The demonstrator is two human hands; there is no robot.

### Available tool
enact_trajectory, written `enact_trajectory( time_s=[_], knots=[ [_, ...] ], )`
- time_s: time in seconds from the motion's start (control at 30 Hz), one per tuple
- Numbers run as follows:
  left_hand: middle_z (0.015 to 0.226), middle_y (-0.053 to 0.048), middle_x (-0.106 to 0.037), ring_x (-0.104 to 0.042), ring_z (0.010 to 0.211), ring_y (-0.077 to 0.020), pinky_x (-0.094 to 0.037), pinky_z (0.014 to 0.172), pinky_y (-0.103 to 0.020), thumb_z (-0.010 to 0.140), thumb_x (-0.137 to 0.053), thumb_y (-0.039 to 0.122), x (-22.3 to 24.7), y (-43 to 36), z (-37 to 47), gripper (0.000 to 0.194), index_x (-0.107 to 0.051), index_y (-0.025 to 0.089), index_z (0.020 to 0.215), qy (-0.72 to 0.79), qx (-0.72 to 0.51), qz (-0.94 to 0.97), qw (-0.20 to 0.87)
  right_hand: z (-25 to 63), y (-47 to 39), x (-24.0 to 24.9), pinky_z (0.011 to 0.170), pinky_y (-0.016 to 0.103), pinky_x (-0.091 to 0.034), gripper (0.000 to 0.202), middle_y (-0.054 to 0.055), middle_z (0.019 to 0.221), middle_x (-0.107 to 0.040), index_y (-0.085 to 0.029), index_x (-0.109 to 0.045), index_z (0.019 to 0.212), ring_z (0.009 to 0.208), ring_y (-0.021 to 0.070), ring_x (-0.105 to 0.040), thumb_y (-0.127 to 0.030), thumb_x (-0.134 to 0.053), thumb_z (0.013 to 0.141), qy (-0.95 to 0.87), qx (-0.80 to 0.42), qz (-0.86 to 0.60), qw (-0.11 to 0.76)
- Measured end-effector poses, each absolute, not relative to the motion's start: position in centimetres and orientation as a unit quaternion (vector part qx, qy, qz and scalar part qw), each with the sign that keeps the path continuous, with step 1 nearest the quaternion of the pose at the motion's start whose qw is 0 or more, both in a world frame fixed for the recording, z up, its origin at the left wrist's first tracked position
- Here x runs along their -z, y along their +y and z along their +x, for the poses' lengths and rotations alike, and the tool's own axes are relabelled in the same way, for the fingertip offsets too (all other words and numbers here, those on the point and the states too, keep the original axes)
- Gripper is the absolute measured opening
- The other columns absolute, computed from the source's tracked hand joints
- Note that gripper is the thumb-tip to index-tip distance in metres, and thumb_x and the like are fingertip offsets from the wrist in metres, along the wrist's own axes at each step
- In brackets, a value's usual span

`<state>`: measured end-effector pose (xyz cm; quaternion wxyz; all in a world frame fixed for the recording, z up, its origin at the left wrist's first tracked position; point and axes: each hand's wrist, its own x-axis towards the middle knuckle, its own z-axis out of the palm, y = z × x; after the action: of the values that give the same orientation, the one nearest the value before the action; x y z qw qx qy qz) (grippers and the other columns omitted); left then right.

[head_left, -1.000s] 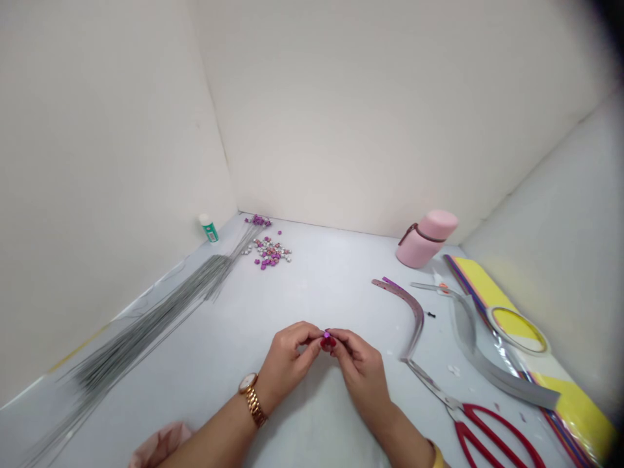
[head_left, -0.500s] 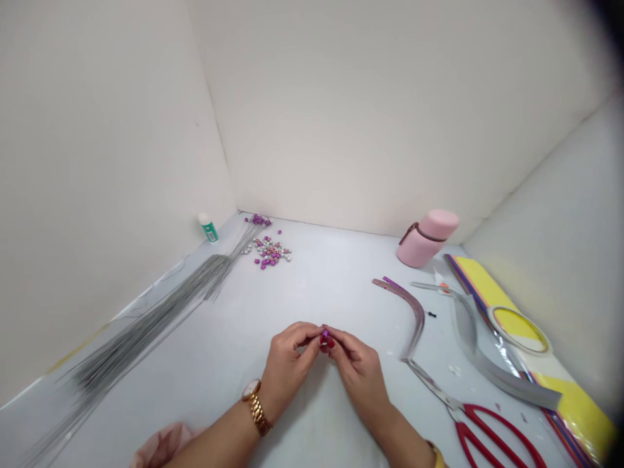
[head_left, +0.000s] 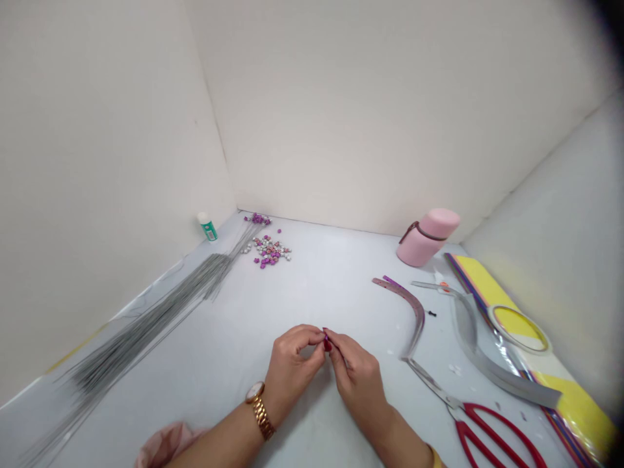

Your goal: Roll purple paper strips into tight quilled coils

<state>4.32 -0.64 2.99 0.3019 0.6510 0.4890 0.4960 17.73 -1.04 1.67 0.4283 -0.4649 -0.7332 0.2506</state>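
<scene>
Pinched between the fingertips of both hands, low in the middle of the view, is a small purple paper star [head_left: 325, 337]; my fingers and red nails cover most of it. My left hand [head_left: 295, 359], with a gold watch [head_left: 260, 408] at the wrist, is closed on its left side. From the other side my right hand [head_left: 357, 372] grips it with thumb and forefinger, the fingertips of the hands meeting. Farther off on the table lies a pile of folded paper stars [head_left: 272, 251] in purple, silver and pink.
Thin grey wires [head_left: 160, 312] run along the left, some tipped with purple stars [head_left: 257, 219]. A glue stick [head_left: 207, 227] stands behind them. On the right are a pink bottle [head_left: 429, 238], curved paper strips [head_left: 412, 302], red-handled scissors [head_left: 455, 404], a tape roll [head_left: 492, 318] and yellow paper [head_left: 475, 276].
Both hands have turned slightly and their fingertips have drawn closer together, hiding more of the purple star. The things on the table have stayed in place.
</scene>
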Motion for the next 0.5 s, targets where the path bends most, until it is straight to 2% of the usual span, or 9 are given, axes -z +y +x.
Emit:
enact_trajectory(
  time_s=[0.1,0.23,0.5],
  knots=[
    [0.076,-0.005,-0.066,-0.061,0.072,-0.0148,-0.052,0.068,-0.028,0.075,-0.052,0.011,-3.07,-0.51,4.20,0.013,-0.064,0.017,0.076,0.479,-0.496,0.652,0.314,17.56,-1.07,-1.71,0.076,0.037,-0.052,0.027,0.009,0.096,-0.066,-0.019,-0.058,0.106,0.086,0.0215,-0.062,-0.019,-0.043,0.084,-0.695,-0.306,-0.473,0.447],
    [0.083,-0.006,-0.064,-0.060,0.076,-0.0147,-0.052,0.067,-0.027,0.079,-0.049,0.013,-3.21,-0.36,3.85,0.017,-0.064,0.018,0.085,0.461,-0.494,0.647,0.353,17.40,-0.92,-1.85,0.066,0.034,-0.055,0.025,0.008,0.092,-0.067,-0.019,-0.059,0.103,0.075,0.0198,-0.064,-0.025,-0.044,0.084,-0.606,-0.423,-0.480,0.473],
    [0.089,-0.005,-0.062,-0.059,0.081,-0.0152,-0.052,0.071,-0.028,0.079,-0.052,0.017,-3.12,-0.59,3.92,0.015,-0.060,0.018,0.092,0.469,-0.491,0.628,0.381,17.79,-0.92,-1.87,0.067,0.033,-0.053,0.016,0.007,0.085,-0.067,-0.019,-0.062,0.091,0.074,0.0194,-0.063,-0.024,-0.050,0.081,-0.594,-0.387,-0.505,0.493]
  ],
)
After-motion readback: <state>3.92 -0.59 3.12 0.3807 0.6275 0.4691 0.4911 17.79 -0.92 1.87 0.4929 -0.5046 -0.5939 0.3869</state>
